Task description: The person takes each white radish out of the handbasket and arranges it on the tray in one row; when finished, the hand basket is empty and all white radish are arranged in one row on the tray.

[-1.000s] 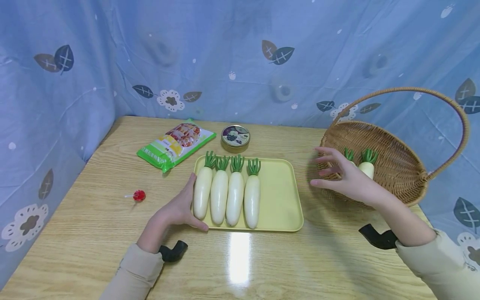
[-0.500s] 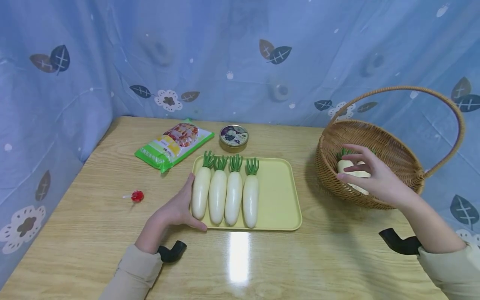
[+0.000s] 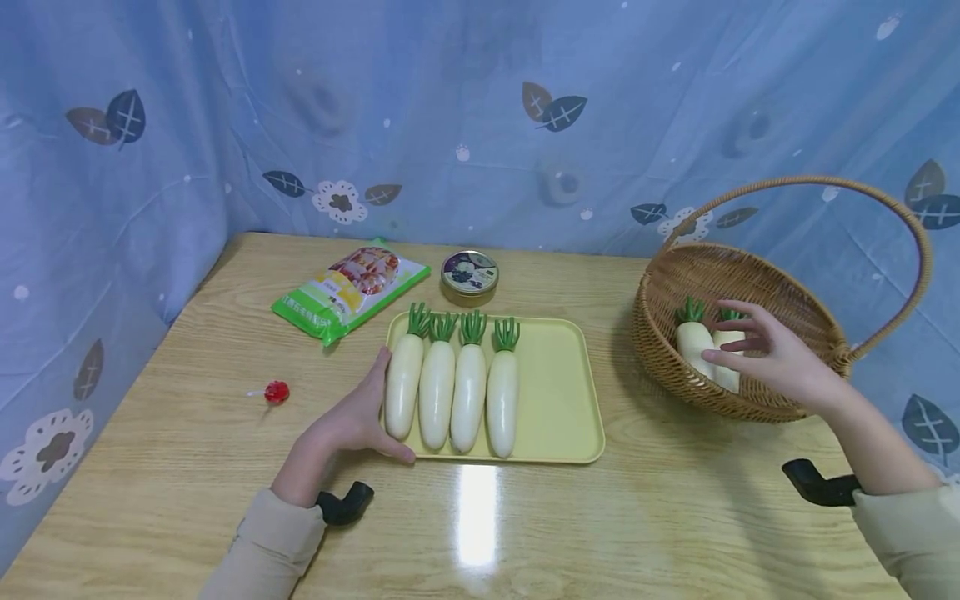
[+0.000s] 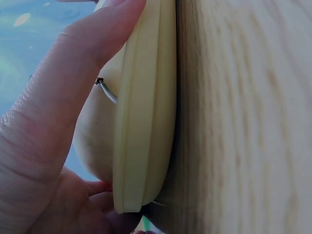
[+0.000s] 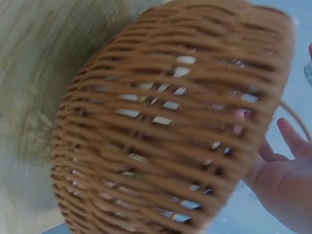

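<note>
Several white radishes (image 3: 470,392) with green tops lie side by side on the left part of a pale yellow tray (image 3: 558,392). My left hand (image 3: 352,421) holds the tray at its near left corner, the thumb along the front rim; the left wrist view shows the thumb on the rim (image 4: 139,112). Over the wicker basket (image 3: 795,308) hovers my right hand (image 3: 776,362), fingers loosely curved and nothing held. Two white radishes (image 3: 693,342) sit inside the basket, one partly hidden behind those fingers. In the right wrist view the basket's woven side (image 5: 165,122) fills most of the picture.
A green and white food packet (image 3: 348,292) and a round tin (image 3: 469,277) stand behind the tray. To the left lies a red lollipop (image 3: 276,392). The basket's tall handle (image 3: 817,179) arches above it. A blue patterned curtain (image 3: 465,100) closes off the back.
My right hand has moved right, from the basket's left side to over its inside, and both radishes there now show more. My left hand and the tray stay put.
</note>
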Demonstrator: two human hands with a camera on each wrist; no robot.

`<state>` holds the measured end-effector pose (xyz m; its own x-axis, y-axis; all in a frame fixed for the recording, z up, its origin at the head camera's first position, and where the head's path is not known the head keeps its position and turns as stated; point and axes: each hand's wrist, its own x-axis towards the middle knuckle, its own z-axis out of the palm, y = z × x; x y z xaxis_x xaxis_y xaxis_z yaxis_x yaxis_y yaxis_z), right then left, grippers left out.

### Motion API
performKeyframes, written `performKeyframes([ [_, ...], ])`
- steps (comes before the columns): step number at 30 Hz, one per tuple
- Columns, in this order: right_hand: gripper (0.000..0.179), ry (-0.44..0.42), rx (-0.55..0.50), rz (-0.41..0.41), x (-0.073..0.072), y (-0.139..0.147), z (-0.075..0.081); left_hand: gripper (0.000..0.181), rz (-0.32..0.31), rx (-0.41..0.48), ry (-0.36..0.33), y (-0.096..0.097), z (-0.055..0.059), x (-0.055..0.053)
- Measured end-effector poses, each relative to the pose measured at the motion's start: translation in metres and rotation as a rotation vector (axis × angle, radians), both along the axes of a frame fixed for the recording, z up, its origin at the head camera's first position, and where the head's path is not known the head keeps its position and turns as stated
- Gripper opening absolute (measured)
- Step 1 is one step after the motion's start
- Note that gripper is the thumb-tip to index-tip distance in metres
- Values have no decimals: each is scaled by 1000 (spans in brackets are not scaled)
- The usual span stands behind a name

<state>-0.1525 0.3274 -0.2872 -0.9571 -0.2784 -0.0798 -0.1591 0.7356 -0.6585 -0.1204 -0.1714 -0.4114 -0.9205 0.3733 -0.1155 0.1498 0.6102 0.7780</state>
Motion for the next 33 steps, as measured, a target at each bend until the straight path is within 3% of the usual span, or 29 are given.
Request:
performKeyframes([
  [25,85,-128,105,-68,-31,51,-28,149,-6,0,3,3,2,-4],
  [33,94,-223,45,-64,-39,53,-42,150,-2,-2,-6,1,1,-1],
])
